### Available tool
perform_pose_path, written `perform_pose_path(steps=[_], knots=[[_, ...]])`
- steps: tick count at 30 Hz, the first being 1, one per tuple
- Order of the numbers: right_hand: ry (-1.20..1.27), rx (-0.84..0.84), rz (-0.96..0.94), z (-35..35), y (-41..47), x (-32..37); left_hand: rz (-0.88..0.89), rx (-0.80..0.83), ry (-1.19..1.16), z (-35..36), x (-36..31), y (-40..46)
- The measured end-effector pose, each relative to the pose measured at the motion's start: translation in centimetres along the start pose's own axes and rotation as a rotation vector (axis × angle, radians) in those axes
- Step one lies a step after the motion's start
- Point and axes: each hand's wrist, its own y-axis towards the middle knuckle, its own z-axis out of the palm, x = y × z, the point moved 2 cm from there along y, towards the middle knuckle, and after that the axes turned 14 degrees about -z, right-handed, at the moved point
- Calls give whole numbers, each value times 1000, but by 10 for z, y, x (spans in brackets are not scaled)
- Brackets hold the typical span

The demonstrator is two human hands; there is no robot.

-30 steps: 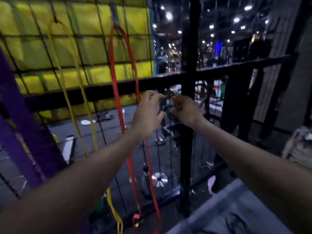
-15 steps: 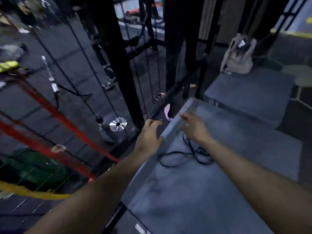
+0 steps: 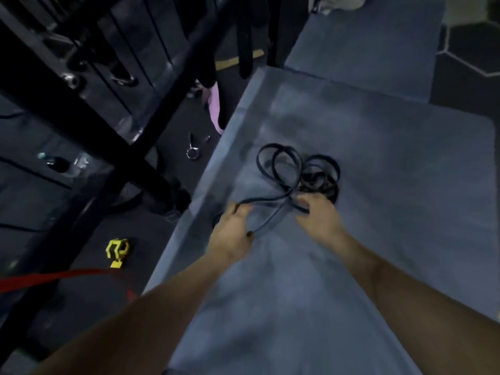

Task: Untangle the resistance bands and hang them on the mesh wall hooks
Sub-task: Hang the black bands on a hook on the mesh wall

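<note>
Bands: black tangle (image 3: 305,174) on grey mat (image 3: 378,158), just past fingertips.
L hand (image 3: 232,234): fingers curled round one strand.
R hand (image 3: 319,215): fingers pinched on strand beside the knot.

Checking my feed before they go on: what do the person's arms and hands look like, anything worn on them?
Both arms are bare as far up as the view shows: no sleeves in frame. The left hand and right hand have no gloves; no watch, wristband or ring is visible, though the dim, blurred picture could hide small items.
</note>
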Motion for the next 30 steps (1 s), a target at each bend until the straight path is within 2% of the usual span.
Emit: perform_pose_path(steps=[5,8,13,17,22,26,30], knots=[[-175,-68,-5,25,22,-48,65,-92,30,45,-7,46],[-270,-33,-51,37,35,-66,65,-115,33,62,-16,63],[-473,-29,-44,53,46,-80,46,-239,209,77,-17,72],[-550,16,-23,53,37,-83,29,-220,203,76,-7,59],[-453,76,-107,29,12,-63,4,-181,73,45,-6,21],[-292,150,-166,-30,1,-14,20,-212,-86,-20,-28,-19],[-176,187,-227,-100,-21,54,63,-274,-69,-91,-62,-64]])
